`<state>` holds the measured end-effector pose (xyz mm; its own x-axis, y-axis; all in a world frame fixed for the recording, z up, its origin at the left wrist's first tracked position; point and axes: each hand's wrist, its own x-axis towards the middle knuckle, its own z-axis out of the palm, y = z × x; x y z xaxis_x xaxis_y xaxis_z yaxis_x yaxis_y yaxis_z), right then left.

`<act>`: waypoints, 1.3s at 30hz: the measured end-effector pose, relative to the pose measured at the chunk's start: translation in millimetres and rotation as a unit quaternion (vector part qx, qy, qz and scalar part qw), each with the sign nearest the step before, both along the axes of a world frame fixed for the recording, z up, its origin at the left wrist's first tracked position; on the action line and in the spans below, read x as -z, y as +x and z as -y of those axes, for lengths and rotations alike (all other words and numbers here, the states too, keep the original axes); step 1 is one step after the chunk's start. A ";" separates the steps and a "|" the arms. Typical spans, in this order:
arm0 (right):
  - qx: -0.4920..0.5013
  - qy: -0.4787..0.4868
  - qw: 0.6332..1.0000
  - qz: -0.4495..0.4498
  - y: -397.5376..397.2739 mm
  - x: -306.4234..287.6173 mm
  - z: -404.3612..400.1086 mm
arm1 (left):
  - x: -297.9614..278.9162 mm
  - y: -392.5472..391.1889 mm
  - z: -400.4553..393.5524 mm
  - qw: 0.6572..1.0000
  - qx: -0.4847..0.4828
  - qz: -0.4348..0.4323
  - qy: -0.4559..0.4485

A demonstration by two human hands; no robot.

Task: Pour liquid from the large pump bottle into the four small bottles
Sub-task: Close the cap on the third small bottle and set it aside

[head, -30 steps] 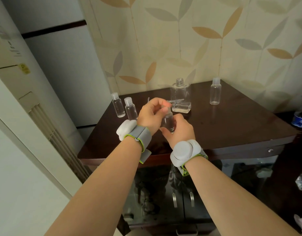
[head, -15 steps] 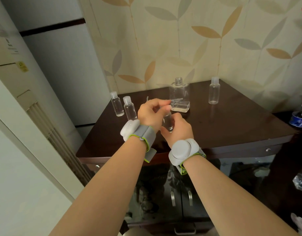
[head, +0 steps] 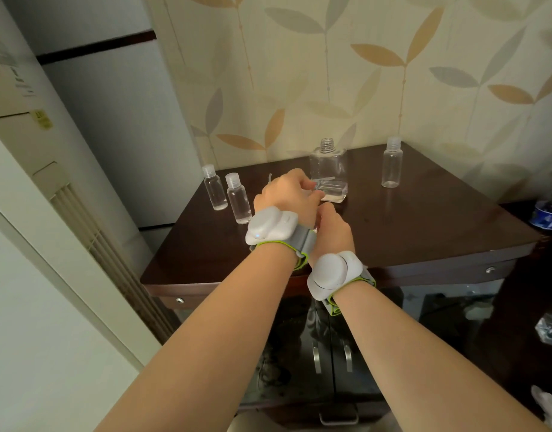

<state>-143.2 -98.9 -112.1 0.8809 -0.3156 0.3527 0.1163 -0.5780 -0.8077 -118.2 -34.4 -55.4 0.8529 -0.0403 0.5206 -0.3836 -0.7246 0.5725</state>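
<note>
Both hands meet over the dark wooden table: right hand wraps a small clear bottle, mostly hidden, steadying it while the left hand pinches its top, probably twisting the cap. The uncapped square clear bottle stands just behind.

I see a dark wooden table. On it stands the large square bottle, capless, at twelve o'clock; two capped small bottles stand at ten, and another small bottle at one o'clock.
</note>
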 end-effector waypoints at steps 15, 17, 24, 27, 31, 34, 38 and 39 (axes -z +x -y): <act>-0.014 -0.015 1.000 -0.010 -1.1 -3.7 -0.8 | -2.9 11.6 -10.6 0.998 0.057 -0.027 -0.021; -0.014 -0.014 1.000 -0.009 -0.2 -3.8 -1.6 | -6.2 11.2 -8.1 0.998 0.044 -0.020 0.045; -0.003 -0.001 1.000 0.007 1.0 -0.4 -2.8 | -29.8 4.6 2.3 0.927 -0.048 -0.012 0.371; -0.004 -0.001 1.000 0.002 4.6 0.9 -2.5 | -34.8 4.8 10.2 0.892 -0.040 -0.070 0.444; -0.003 -0.064 0.998 -0.006 6.1 4.8 -1.8 | -36.6 9.1 9.6 0.849 -0.027 -0.036 0.526; 0.011 -0.067 0.998 0.014 4.4 6.0 -2.8 | -34.2 16.5 3.1 0.855 0.000 0.008 0.519; 0.004 -0.078 0.997 0.008 3.9 3.6 -3.0 | -32.9 28.7 -3.5 0.878 0.008 -0.010 0.478; 0.002 -0.073 0.997 0.005 3.6 2.7 -2.3 | -32.6 30.0 -3.8 0.874 0.014 -0.007 0.485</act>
<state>-139.6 -96.6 -114.8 0.8759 -0.2649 0.4033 0.1204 -0.6895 -0.7142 -88.3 -30.6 -22.8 0.8510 -0.4774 0.2187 -0.4063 -0.8625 -0.3017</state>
